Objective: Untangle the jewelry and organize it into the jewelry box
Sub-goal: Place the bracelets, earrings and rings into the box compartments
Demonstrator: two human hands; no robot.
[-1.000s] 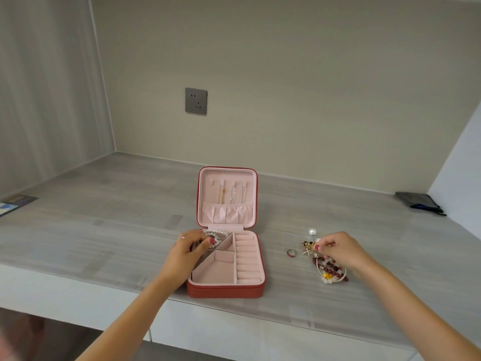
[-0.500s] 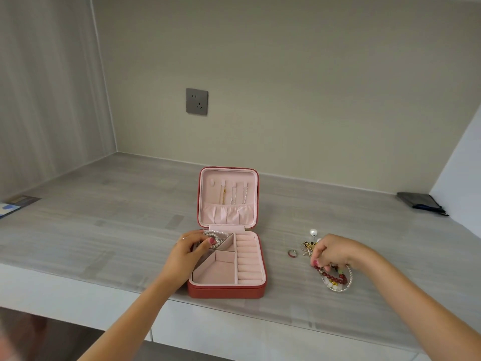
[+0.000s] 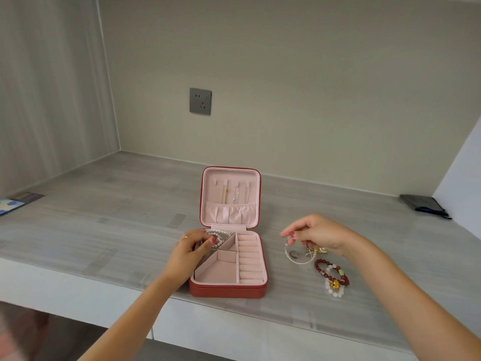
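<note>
Head view: jewelry box (image 3: 256, 289) lies open on the table (image 3: 109, 230).
Left hand (image 3: 188, 252): fingers curl on the pearl bracelet (image 3: 217, 234) at the box's far left corner.
Right hand (image 3: 316, 234): right of the box, fingers pinch a thin bead loop (image 3: 295, 259), maybe still snagged.
Tip: lift slowly, shake gently.

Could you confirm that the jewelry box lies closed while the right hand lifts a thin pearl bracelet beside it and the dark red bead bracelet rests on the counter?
Not quite: the head view shows the jewelry box open, its lid upright. The rest holds: the right hand lifts a thin pearl bracelet beside it, and the dark red bead bracelet rests on the counter.
</note>
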